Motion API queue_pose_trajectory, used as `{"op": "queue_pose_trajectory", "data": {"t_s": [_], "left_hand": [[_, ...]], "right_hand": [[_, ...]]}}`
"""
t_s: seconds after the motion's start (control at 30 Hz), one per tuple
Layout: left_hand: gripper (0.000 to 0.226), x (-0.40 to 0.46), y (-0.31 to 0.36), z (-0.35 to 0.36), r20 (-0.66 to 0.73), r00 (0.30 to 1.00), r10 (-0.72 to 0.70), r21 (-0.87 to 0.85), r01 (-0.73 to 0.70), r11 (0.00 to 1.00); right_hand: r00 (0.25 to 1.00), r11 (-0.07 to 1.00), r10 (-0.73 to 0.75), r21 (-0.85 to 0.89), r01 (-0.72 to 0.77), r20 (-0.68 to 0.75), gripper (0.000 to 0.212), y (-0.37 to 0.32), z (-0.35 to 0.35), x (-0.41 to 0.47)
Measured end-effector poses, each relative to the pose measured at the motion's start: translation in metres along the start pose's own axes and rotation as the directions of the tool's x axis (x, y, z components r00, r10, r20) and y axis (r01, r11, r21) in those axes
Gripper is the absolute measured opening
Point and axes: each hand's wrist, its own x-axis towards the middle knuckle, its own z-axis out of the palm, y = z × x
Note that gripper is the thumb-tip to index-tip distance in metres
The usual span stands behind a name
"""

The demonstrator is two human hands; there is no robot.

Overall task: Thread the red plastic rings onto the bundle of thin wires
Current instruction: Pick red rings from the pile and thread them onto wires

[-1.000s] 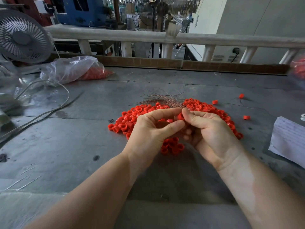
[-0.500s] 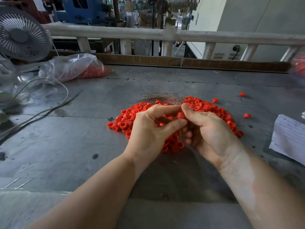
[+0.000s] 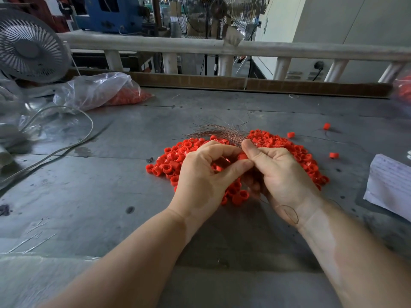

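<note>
A heap of red plastic rings (image 3: pixel 173 158) lies on the grey table (image 3: pixel 89 185), spreading behind and under both hands. My left hand (image 3: pixel 200 176) pinches a red ring (image 3: pixel 242 156) between thumb and forefinger. My right hand (image 3: pixel 278 174) grips the bundle of thin coppery wires (image 3: pixel 218 132), thumb pressed on it just above the ring. The wire ends fan out to the upper left over the heap. The lower part of the bundle is hidden inside my right palm. A thin wire loop lies on my right wrist.
A clear bag of red rings (image 3: pixel 100 90) lies at the back left beside a fan (image 3: pixel 31 45) and loose cables (image 3: pixel 66 147). A white paper sheet (image 3: pixel 391 183) sits at the right. Stray rings (image 3: pixel 333 155) dot the table's right side. A railing (image 3: pixel 200 45) borders the far edge.
Both hands stay together over the heap. My right thumb has shifted up onto the wire bundle, and the ring sits closer between my left fingertips and right thumb.
</note>
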Motion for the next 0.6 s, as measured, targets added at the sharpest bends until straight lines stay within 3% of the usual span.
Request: {"op": "queue_pose_trajectory", "data": {"t_s": [0.33, 0.5, 0.6], "left_hand": [[0.014, -0.0016, -0.0016, 0.0032, 0.0, 1.0, -0.028, 0.039, 0.028, 0.999], [0.006, 0.0, -0.0027, 0.0037, 0.032, 0.998, -0.056, 0.098, 0.053, 0.994], [0.006, 0.0002, -0.0031, 0.0034, 0.037, 0.999, -0.024, 0.135, 0.019, 0.991]], "right_hand": [[1.0, 0.998, 0.009, -0.061, -0.009, 0.01, 0.046, 0.0037, -0.0005, 0.001], [0.98, 0.951, -0.166, -0.281, 0.13, -0.108, 0.041, 0.0059, -0.0075, 0.0043], [0.968, 0.923, -0.251, -0.306, 0.235, -0.013, 0.044, 0.0021, -0.0025, 0.0008]]}}
